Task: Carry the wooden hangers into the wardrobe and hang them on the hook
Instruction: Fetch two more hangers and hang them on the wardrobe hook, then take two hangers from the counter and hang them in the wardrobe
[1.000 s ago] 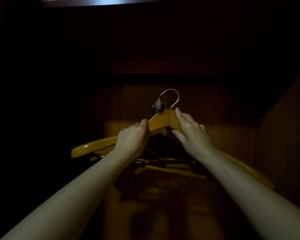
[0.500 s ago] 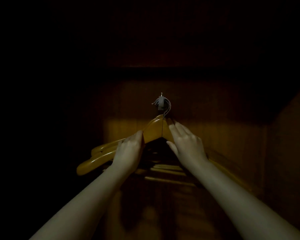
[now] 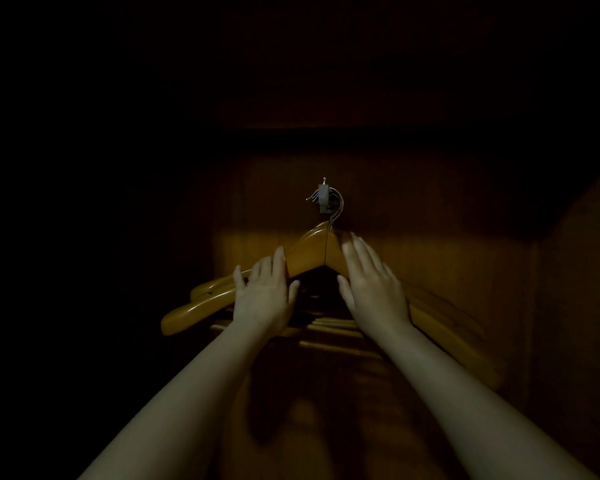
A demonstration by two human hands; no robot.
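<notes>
Wooden hangers (image 3: 309,252) hang in a bunch from the small metal hook (image 3: 323,199) on the wardrobe's back panel (image 3: 430,265), with their wire necks gathered over it. At the far left their rounded ends fan out, one behind another, low and dim. Just right of those ends the left hand (image 3: 264,299) lies over the left arm of the front hanger. Its fingers are straight and slightly spread, the thumb points toward the middle, and nothing is gripped. The hook sits above the hangers' peak, between the two hands. The right hand (image 3: 373,289) lies over the front hanger's right arm, fingers straight and close together, pointing up toward the hook, also gripping nothing. Whether either palm presses the wood or sits just off it cannot be told. The hangers' right arms slope down behind the right wrist, blurred. The side wall (image 3: 575,289) stands dark at far right.
</notes>
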